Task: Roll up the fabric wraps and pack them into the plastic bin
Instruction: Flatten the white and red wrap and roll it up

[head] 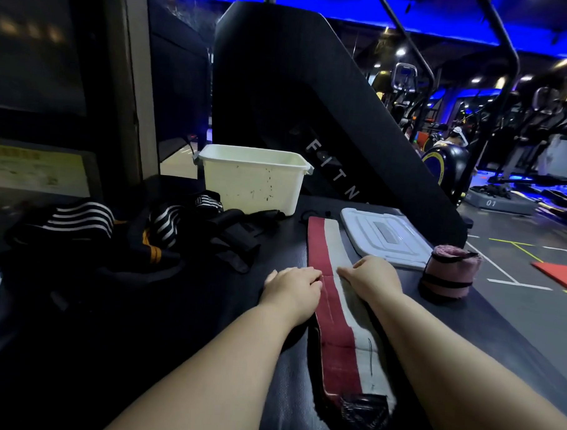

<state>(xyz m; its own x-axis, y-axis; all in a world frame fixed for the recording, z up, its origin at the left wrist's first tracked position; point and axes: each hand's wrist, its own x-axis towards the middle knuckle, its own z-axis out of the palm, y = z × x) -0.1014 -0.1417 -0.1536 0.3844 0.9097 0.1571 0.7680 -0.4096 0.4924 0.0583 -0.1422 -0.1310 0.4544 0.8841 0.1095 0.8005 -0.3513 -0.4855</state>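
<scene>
On red-white wrap (326,246): left hand (292,288), right hand (370,277) rest, palms down.

My feed shows a dim gym, lit by blue light strips (349,6) along the ceiling and small white spotlights. A tall black machine housing (281,84) with pale letters rises behind the dark bench (472,324). On the right, exercise machines (539,128) stand on a grey floor (501,257) marked with white and yellow lines, near a red mat (562,275) and a grey step platform (497,204). On the left are a pillar (125,78) and a yellowish notice (34,171).
</scene>
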